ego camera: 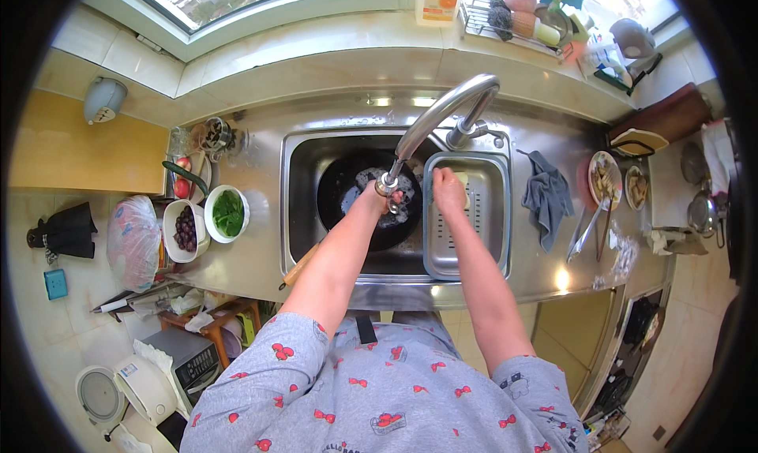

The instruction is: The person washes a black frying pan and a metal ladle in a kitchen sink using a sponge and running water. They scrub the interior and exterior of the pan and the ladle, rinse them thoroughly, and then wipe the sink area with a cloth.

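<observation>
My left hand [379, 199] is at the spout end of the steel faucet [441, 112], which covers part of it; whether the fingers grip the spout is unclear. Below lies a black wok [340, 195] with white suds, in the left part of the sink [302, 157], its wooden handle [302, 266] toward me. My right hand [449, 189], fingers curled, is over the left side of a slotted draining basket [487, 228]. A pale yellow block [465, 183], perhaps a sponge, shows beside its fingers; whether the hand holds it is hidden.
Left of the sink stand a bowl of green leaves [228, 213], a container of grapes [185, 231], and a cucumber [185, 178] by red fruit. To the right lie a grey-blue cloth [545, 195], plates of food [604, 178] and metal tongs [586, 234].
</observation>
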The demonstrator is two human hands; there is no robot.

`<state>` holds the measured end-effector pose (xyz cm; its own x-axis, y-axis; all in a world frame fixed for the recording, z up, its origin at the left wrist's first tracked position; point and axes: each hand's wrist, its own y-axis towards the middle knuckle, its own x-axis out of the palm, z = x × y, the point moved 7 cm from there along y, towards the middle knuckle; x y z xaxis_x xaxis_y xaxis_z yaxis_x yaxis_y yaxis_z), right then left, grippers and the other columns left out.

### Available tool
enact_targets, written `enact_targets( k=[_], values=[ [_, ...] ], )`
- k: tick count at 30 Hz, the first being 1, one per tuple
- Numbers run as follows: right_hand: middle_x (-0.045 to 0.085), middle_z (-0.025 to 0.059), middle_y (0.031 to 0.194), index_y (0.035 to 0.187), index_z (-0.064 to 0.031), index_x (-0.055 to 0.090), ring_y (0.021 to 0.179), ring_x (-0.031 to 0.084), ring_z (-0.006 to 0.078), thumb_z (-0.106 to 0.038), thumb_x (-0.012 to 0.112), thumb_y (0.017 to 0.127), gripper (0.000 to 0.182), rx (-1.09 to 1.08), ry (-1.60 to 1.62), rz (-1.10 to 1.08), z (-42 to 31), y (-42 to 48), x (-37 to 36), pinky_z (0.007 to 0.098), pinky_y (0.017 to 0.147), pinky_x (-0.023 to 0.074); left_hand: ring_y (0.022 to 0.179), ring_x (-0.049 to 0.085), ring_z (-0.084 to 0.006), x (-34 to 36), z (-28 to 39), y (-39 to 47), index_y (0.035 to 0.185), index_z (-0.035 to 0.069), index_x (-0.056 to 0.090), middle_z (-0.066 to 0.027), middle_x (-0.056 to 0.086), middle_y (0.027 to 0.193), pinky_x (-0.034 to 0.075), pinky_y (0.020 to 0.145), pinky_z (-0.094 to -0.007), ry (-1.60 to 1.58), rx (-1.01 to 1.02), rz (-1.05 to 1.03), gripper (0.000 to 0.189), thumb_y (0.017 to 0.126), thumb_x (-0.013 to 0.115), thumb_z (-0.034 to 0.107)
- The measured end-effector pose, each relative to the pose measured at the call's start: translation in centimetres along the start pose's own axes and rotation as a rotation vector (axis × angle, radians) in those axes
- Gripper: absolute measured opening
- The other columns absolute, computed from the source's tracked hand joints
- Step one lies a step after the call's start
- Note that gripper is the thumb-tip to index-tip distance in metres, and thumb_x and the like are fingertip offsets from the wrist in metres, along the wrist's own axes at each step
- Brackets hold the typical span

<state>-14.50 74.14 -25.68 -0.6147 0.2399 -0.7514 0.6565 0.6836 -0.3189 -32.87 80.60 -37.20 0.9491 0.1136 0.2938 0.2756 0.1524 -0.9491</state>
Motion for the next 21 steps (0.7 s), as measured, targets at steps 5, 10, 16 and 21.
enact_targets(
  k=[5, 10, 16, 21],
  values=[
    [0.065, 0.0245, 0.106, 0.120, -0.0065, 0.053, 0.100, 0.061, 0.0412, -0.037, 0.062, 0.084, 0.048, 0.045, 0.099, 0.151, 2.5, 2.4, -5.7, 0.0472, 0.087, 0.0468, 0.045, 0.053, -0.0236, -1.2, 0.3, 0.2, 0.081, 0.001, 0.055, -0.0201, 0.056, 0.065, 0.046, 0.037, -0.0312, 0.076, 0.035, 0.079, 0.032, 0.092, 0.045, 0.030],
    [0.065, 0.0240, 0.105, 0.136, -0.0120, 0.038, 0.098, 0.062, 0.0413, -0.031, 0.059, 0.083, 0.060, 0.133, -0.036, 0.258, 1.9, 5.0, -11.6, 0.0504, 0.083, 0.0481, 0.048, 0.056, -0.0246, -0.3, -0.3, -0.2, 0.082, 0.002, 0.052, -0.0219, 0.057, 0.067, 0.048, 0.039, -0.0293, -0.085, -0.017, -0.070, 0.028, 0.092, 0.045, 0.027],
    [0.066, 0.0232, 0.103, 0.133, -0.0104, 0.039, 0.093, 0.065, 0.0405, -0.023, 0.059, 0.083, 0.056, -0.111, -0.291, 0.260, -1.1, 5.7, -14.0, 0.0509, 0.081, 0.0495, 0.048, 0.058, -0.0272, 0.6, -0.9, 0.5, 0.080, 0.002, 0.049, -0.0205, 0.059, 0.070, 0.051, 0.041, -0.0349, -0.059, 0.071, -0.093, 0.024, 0.091, 0.049, 0.023],
    [0.065, 0.0242, 0.098, 0.111, -0.0055, 0.044, 0.087, 0.064, 0.0443, -0.021, 0.058, 0.083, 0.036, -0.098, -0.374, 0.311, -4.1, 3.7, -18.5, 0.0530, 0.077, 0.0493, 0.051, 0.057, -0.0210, 1.2, -1.8, -2.4, 0.079, 0.003, 0.049, -0.0141, 0.054, 0.066, 0.049, 0.039, -0.0271, -0.030, -0.008, -0.135, 0.024, 0.092, 0.051, 0.024]
  ],
)
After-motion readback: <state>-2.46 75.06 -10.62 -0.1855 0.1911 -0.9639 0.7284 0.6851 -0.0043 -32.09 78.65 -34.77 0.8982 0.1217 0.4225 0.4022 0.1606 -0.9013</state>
